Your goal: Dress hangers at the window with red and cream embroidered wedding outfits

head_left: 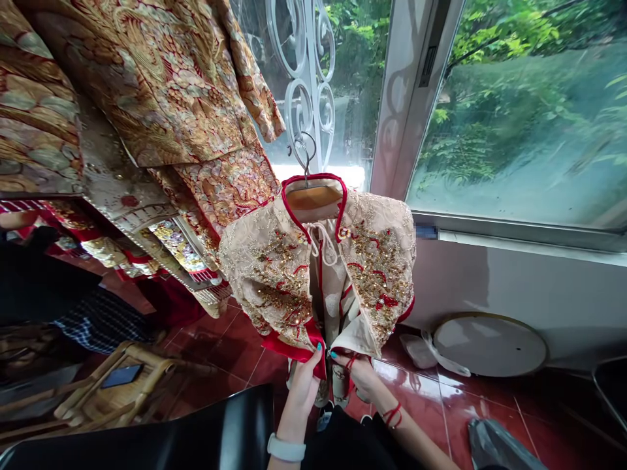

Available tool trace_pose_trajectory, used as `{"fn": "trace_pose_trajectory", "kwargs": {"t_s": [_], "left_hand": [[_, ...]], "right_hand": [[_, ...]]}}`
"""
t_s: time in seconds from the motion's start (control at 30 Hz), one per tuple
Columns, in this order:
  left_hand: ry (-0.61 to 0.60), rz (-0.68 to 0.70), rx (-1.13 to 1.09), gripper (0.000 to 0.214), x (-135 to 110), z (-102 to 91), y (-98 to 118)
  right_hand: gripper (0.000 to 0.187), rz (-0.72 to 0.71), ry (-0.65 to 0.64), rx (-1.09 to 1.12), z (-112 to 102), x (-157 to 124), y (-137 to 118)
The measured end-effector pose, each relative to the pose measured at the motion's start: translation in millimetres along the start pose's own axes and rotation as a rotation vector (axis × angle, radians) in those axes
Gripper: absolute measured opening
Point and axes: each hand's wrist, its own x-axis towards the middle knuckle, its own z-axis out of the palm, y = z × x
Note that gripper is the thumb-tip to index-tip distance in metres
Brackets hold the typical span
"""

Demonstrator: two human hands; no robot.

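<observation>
A cream lace jacket (pixel 318 274) with gold sequin embroidery and red piping hangs in front of me. It sits on a wooden hanger (pixel 313 199), whose metal hook (pixel 304 153) is caught on a white wrought-iron window grille (pixel 301 85). My left hand (pixel 304 385), with a white watch (pixel 287 448) on its wrist, pinches the jacket's red-trimmed lower edge. My right hand (pixel 356 375), with a red cord (pixel 392 414) around its wrist, grips the same edge nearby, where the cream lining folds outward. The jacket's lower front is partly hidden by my fingers.
Gold-and-red embroidered garments (pixel 157 85) hang to the left. Beyond them stand a person in dark, checked clothing (pixel 98 320) and a wooden chair (pixel 117 385). A black chair back (pixel 147 431) lies near me. A round white board (pixel 490 344) leans against the wall on red tiles (pixel 470 405).
</observation>
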Motion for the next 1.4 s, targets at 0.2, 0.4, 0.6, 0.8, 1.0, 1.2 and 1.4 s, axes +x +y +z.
{"fn": "trace_pose_trajectory", "kwargs": {"t_s": [0.2,0.4,0.6,0.8,1.0,1.2,1.4], "left_hand": [[0.0,0.033,0.002,0.041,0,2.2,-1],[-0.018,0.065,0.027,0.048,1,6.4,0],[-0.018,0.069,0.061,0.039,2,4.0,-2],[-0.002,0.069,0.066,0.044,4,0.5,-5],[-0.014,0.066,0.083,0.039,5,-4.5,-6],[0.01,0.086,0.073,0.042,5,-3.9,-7],[0.027,0.088,0.082,0.042,5,-5.2,-6]], "right_hand": [[0.043,-0.018,0.113,0.157,11,-1,4],[0.045,-0.03,0.111,0.218,11,-2,0],[0.044,-0.042,0.064,0.243,14,-7,-8],[0.044,-0.034,0.047,0.224,17,-13,-13],[0.041,-0.025,0.04,0.21,16,-11,-9],[0.042,-0.039,0.085,0.224,12,-7,0],[0.038,-0.099,0.143,0.211,14,4,4]]}}
